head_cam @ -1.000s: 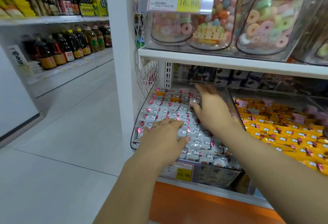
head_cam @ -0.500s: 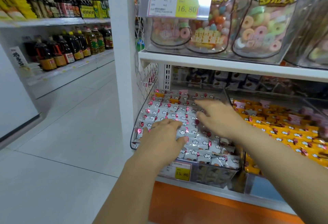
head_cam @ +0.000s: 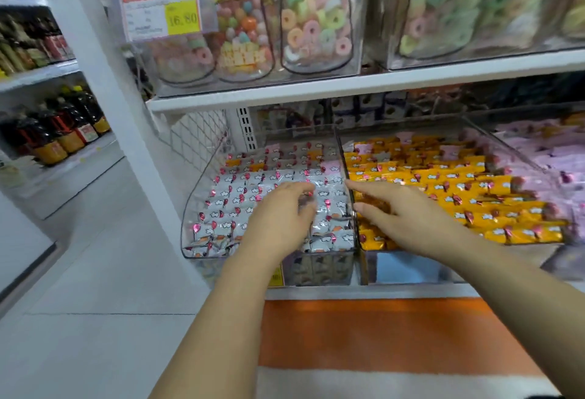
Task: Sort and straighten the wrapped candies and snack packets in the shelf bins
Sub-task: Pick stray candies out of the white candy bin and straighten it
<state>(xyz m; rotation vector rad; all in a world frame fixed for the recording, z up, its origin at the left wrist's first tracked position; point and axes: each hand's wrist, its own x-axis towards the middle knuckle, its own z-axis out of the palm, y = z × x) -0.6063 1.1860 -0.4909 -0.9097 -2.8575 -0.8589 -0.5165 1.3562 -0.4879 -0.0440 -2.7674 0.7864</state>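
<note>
My left hand [head_cam: 278, 221] lies palm down over the white candies [head_cam: 240, 196], in the right half of their clear bin [head_cam: 189, 224]. Its fingers are loosely bent and reach toward 1 o'clock. It grips nothing that I can see, though blur softens the fingertips. My right hand [head_cam: 411, 221] is just beside it at 3 o'clock, fingers straight and spread, pointing toward 10 o'clock. Its index tip is over the wall [head_cam: 343, 158] between two bins, and its palm is over the near left corner of the orange candies [head_cam: 459, 183]; it holds nothing.

The white candies lie in fairly even rows, with a few orange and pink ones mixed in at the far end. Pink packets [head_cam: 544, 151] fill a third bin at 2 o'clock. On the shelf [head_cam: 348, 85] above, at 12 o'clock, bags of ring sweets [head_cam: 316, 22] stand beside a price tag [head_cam: 161, 14].
</note>
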